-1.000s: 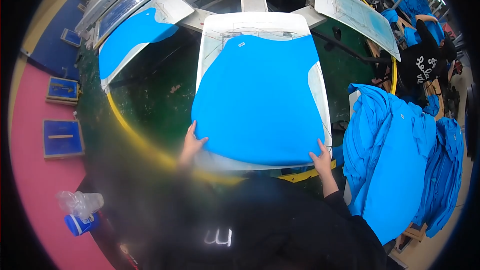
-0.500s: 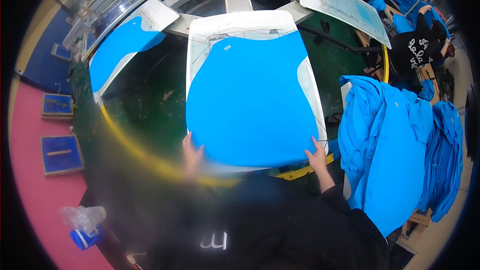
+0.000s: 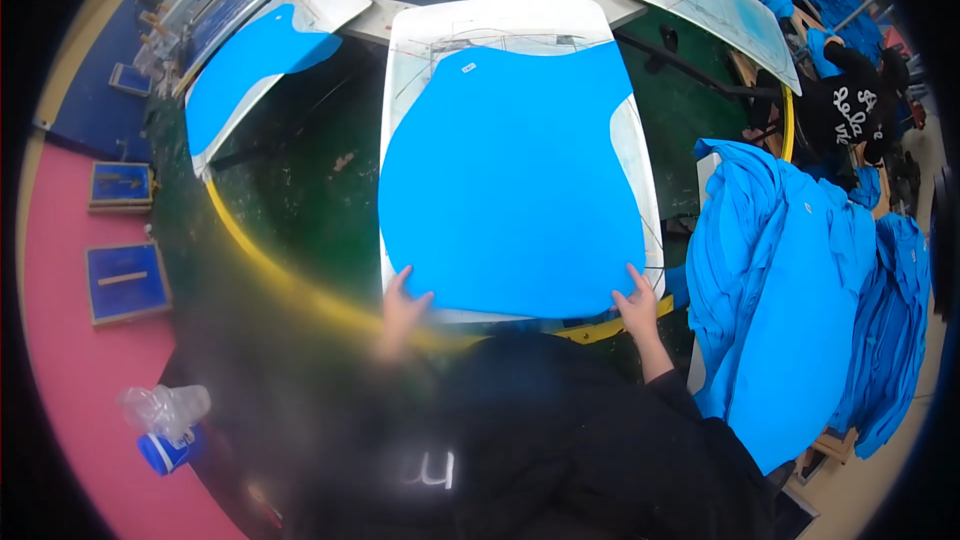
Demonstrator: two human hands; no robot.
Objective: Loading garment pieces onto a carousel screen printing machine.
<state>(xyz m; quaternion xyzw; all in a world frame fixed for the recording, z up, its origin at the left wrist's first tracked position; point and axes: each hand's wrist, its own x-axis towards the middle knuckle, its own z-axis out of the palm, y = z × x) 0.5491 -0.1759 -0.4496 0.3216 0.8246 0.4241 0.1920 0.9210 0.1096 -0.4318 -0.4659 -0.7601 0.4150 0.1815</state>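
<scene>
A bright blue cut fabric panel (image 3: 510, 180) lies flat over a white printing board (image 3: 500, 20), with a small pale tag near its far left corner. My left hand (image 3: 404, 308) is at the panel's near left corner, thumb and fingers apart, slightly blurred. At the near right corner, my right hand (image 3: 638, 306) has its thumb and fingers spread along the fabric's edge. Neither hand shows a clear grip on the cloth. Pencil-like lines mark the board beyond the panel's far edge.
Left, another board carries a similar blue panel (image 3: 245, 75). A bare-topped board (image 3: 705, 10) stands far right. Piled blue fabric (image 3: 780, 290) hangs close by my right arm. A yellow rail (image 3: 270, 275) curves around the station. A co-worker (image 3: 850, 100) stands far right.
The board and panel sit slightly higher and further right in view. My left hand's fingers are more spread, and both hands remain at the near corners.
</scene>
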